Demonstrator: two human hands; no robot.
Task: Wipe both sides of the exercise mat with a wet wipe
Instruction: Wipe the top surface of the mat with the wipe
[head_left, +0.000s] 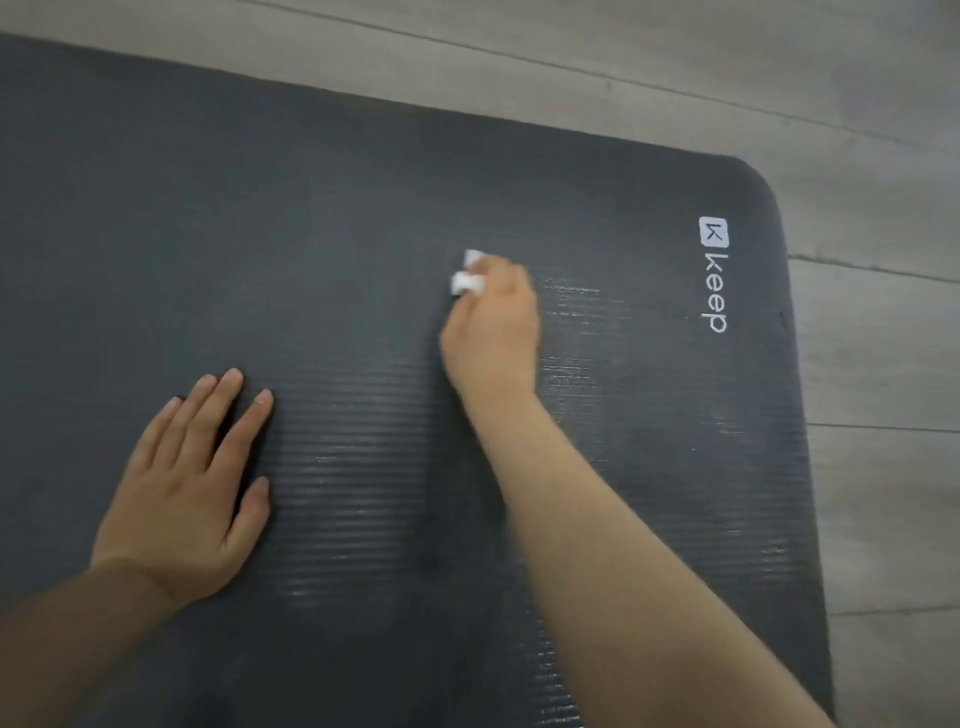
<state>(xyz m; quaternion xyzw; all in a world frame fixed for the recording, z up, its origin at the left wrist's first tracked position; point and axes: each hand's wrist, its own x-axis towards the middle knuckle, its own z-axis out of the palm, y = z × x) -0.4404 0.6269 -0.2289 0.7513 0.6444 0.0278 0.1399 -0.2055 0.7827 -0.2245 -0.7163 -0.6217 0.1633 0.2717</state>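
1. Location of the work item: the exercise mat, dark grey and ribbed, lies flat on a pale plank floor. It fills most of the frame, from the left edge to a rounded corner at upper right. A white "keep" logo runs along its right-hand end.

2. Progress, side facing up: faint glossy streaks show on the ribs in the centre of the frame and just right of the right hand. I judge these to be damp, wiped bands. The upper left of the mat looks matt and dry, so this side appears only partly covered.

3. Progress, underside: the mat has not been turned over. The second side is judged to be wholly outstanding.

4. Right hand: positioned just right of centre, wrist toward the lower right. The fingers are curled round a bunched white wet wipe, which protrudes at the fingertips on the hand's upper left. The wipe is down on the mat surface.

5. Left hand: positioned at lower left. It lies flat, palm down, with fingers straight and slightly spread. It holds nothing and presses on the mat, apparently to steady it.

6. Remaining work, as judged: finish the far and left areas of this face, flip the mat, then repeat on the reverse.
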